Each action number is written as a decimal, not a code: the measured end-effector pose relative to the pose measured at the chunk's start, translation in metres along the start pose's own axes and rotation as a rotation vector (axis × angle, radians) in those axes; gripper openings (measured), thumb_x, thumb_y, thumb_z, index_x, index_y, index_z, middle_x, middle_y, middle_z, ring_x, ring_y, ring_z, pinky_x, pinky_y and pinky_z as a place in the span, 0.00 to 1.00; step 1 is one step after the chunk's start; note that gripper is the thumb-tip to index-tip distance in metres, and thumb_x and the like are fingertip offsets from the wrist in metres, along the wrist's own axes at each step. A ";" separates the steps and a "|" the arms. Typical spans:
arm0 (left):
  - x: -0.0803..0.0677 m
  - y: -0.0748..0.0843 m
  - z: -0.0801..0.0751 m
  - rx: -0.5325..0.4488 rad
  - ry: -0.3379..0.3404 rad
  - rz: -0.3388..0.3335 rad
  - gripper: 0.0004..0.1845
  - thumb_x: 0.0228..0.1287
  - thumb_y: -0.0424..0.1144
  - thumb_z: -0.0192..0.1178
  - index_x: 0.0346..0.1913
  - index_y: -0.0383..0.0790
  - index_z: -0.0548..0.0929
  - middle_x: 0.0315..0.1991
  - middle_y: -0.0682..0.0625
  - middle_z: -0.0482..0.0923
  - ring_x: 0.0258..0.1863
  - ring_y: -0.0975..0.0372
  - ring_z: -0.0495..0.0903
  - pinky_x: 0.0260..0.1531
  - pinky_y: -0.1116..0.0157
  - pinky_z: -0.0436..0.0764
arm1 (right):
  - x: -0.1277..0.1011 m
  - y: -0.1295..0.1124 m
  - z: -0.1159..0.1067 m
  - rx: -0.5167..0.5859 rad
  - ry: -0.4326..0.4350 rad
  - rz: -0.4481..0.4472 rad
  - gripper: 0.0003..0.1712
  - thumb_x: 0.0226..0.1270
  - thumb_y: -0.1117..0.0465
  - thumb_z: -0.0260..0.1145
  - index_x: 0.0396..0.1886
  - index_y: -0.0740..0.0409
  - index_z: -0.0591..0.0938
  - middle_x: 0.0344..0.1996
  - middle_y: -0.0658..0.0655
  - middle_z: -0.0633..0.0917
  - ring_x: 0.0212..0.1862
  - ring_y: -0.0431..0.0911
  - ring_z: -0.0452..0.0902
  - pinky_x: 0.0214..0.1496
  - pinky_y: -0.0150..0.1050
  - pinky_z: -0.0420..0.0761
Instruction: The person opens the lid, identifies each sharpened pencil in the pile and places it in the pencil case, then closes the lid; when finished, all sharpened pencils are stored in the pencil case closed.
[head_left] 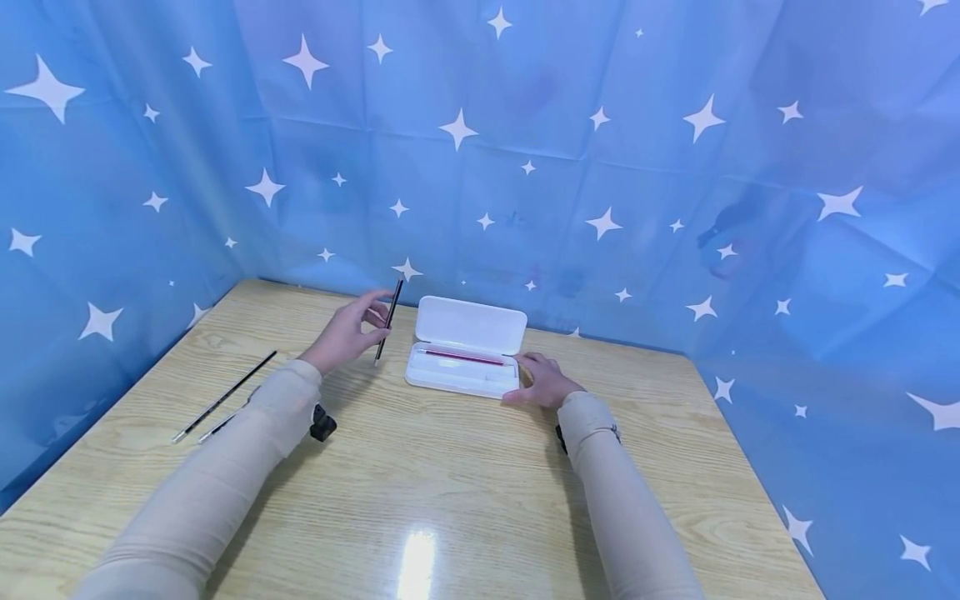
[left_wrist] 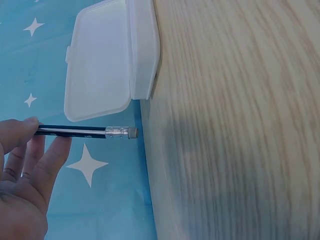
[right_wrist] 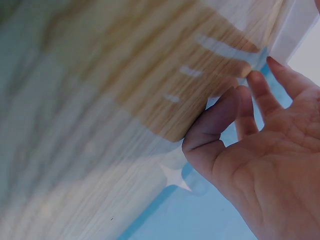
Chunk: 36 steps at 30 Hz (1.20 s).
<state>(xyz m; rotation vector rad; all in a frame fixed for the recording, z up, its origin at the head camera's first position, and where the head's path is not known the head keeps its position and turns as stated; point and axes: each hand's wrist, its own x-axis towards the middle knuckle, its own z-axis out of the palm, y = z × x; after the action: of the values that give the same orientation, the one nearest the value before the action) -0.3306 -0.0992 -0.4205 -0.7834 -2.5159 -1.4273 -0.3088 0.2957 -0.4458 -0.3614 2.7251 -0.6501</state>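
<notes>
The left hand (head_left: 347,333) is raised a little over the tabletop (head_left: 450,483) and its fingers (left_wrist: 22,131) pinch a dark pencil (head_left: 389,319) near its lower half, so that the pencil stands nearly upright, leaning slightly to the right at the top. In the left wrist view the thumb and forefinger close on the shaft from opposite sides, while the metal ferrule and grey eraser end (left_wrist: 122,132) project well beyond the fingertips; the other fingers lie loosely extended beneath the shaft. Just to the right of those fingers sits a white pencil case (head_left: 465,367) with its hinged lid (head_left: 471,324) swung open and standing behind the tray; a red pencil (head_left: 465,357) lies lengthways inside the tray. The right hand (head_left: 543,382) rests on the tabletop at the right end of the case, its fingers (right_wrist: 262,92) relaxed and nearly straight, gripping nothing, with the fingertips touching or just beside the case's end; the right wrist view is too blurred to say which. Well behind the left hand's fingers, near the left sleeve (head_left: 225,475), two more dark pencils (head_left: 225,396) lie flat on the tabletop, roughly parallel and close together. A blue cloth with white stars (head_left: 525,150) hangs behind and to both sides of the tabletop.
</notes>
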 end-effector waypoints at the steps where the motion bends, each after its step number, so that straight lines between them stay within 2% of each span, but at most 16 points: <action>1: 0.001 0.000 0.001 -0.005 -0.001 0.004 0.35 0.66 0.24 0.64 0.74 0.37 0.65 0.51 0.39 0.77 0.50 0.48 0.81 0.53 0.50 0.81 | 0.000 0.000 0.000 0.000 0.000 0.001 0.58 0.63 0.39 0.73 0.83 0.53 0.54 0.80 0.65 0.50 0.78 0.66 0.41 0.74 0.67 0.53; 8: 0.005 -0.003 0.010 -0.019 0.015 0.064 0.34 0.65 0.22 0.65 0.72 0.34 0.67 0.49 0.37 0.78 0.50 0.46 0.82 0.52 0.50 0.82 | 0.000 0.001 -0.001 -0.007 0.003 0.008 0.58 0.63 0.38 0.73 0.83 0.54 0.53 0.80 0.65 0.51 0.78 0.66 0.41 0.74 0.67 0.53; 16: 0.011 -0.001 0.018 -0.003 0.017 0.065 0.34 0.64 0.22 0.65 0.72 0.34 0.67 0.49 0.37 0.78 0.50 0.45 0.82 0.54 0.48 0.81 | 0.000 0.002 -0.002 -0.004 -0.005 0.008 0.58 0.64 0.39 0.72 0.83 0.53 0.53 0.80 0.65 0.50 0.78 0.66 0.40 0.74 0.67 0.52; 25: 0.017 0.006 0.021 0.005 0.010 0.057 0.35 0.66 0.23 0.65 0.74 0.36 0.66 0.50 0.38 0.77 0.52 0.46 0.81 0.54 0.51 0.81 | 0.001 0.003 -0.001 -0.009 -0.005 -0.006 0.57 0.64 0.39 0.72 0.83 0.54 0.53 0.80 0.65 0.50 0.78 0.66 0.40 0.74 0.67 0.51; 30: 0.022 0.009 0.021 -0.025 0.025 0.083 0.35 0.65 0.22 0.65 0.73 0.35 0.66 0.49 0.37 0.78 0.51 0.45 0.81 0.54 0.49 0.81 | 0.002 0.003 0.000 -0.021 -0.002 -0.014 0.58 0.63 0.38 0.72 0.82 0.54 0.54 0.80 0.65 0.51 0.78 0.66 0.41 0.75 0.67 0.52; 36: 0.030 0.013 0.026 -0.031 0.037 0.125 0.35 0.64 0.22 0.66 0.72 0.33 0.67 0.48 0.38 0.78 0.48 0.47 0.82 0.56 0.52 0.79 | 0.001 0.001 0.000 -0.020 0.006 -0.006 0.57 0.63 0.38 0.72 0.82 0.53 0.54 0.80 0.64 0.51 0.78 0.66 0.41 0.75 0.66 0.52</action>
<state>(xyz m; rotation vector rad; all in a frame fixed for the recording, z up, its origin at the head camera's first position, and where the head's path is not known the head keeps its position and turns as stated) -0.3461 -0.0614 -0.4135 -0.8940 -2.3771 -1.4289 -0.3096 0.2963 -0.4464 -0.3728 2.7385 -0.6271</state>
